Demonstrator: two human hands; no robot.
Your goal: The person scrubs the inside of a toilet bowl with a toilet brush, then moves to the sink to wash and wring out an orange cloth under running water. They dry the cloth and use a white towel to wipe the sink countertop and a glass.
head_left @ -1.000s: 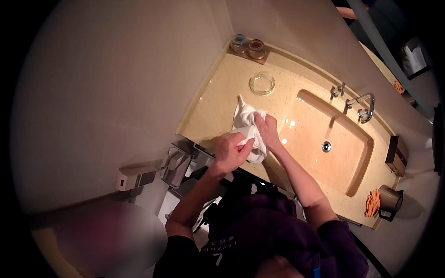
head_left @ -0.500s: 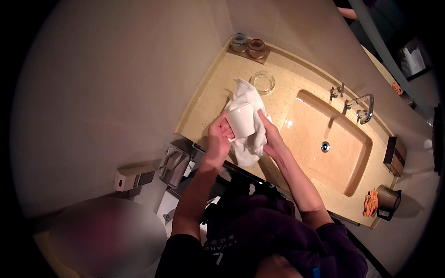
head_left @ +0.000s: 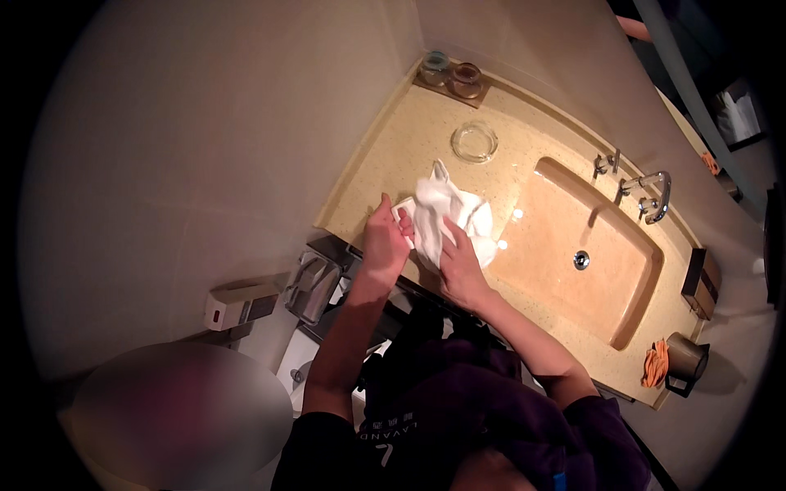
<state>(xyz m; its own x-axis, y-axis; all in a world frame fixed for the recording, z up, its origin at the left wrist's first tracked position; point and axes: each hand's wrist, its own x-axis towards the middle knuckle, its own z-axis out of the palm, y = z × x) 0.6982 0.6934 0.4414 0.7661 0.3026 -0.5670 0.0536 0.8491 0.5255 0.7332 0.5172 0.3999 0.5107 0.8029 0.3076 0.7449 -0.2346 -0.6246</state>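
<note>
Over the counter's front left part, my left hand (head_left: 385, 245) is closed on a white mug (head_left: 399, 209), its fingers curled at the handle side. Most of the mug is hidden by a white cloth (head_left: 436, 203) draped over it. My right hand (head_left: 464, 272) grips this cloth and presses it against the mug, fingers pointing away from me. Loose folds of the cloth hang to the right of the mug. Beyond the cloth, a round clear glass ashtray (head_left: 474, 142) lies on the counter.
A basin (head_left: 565, 295) with a chrome tap (head_left: 655, 196) is to the right. Two glass tumblers (head_left: 451, 75) stand on a tray in the far corner. At right are a dark box (head_left: 702, 285), an orange cloth (head_left: 655, 364) and a dark jug (head_left: 686, 362). A wall (head_left: 205, 164) bounds the left.
My right hand has come from the cloth's right side to the front of the mug, bringing cloth over it. The mug's exposed side is now mostly covered. My left hand keeps its hold.
</note>
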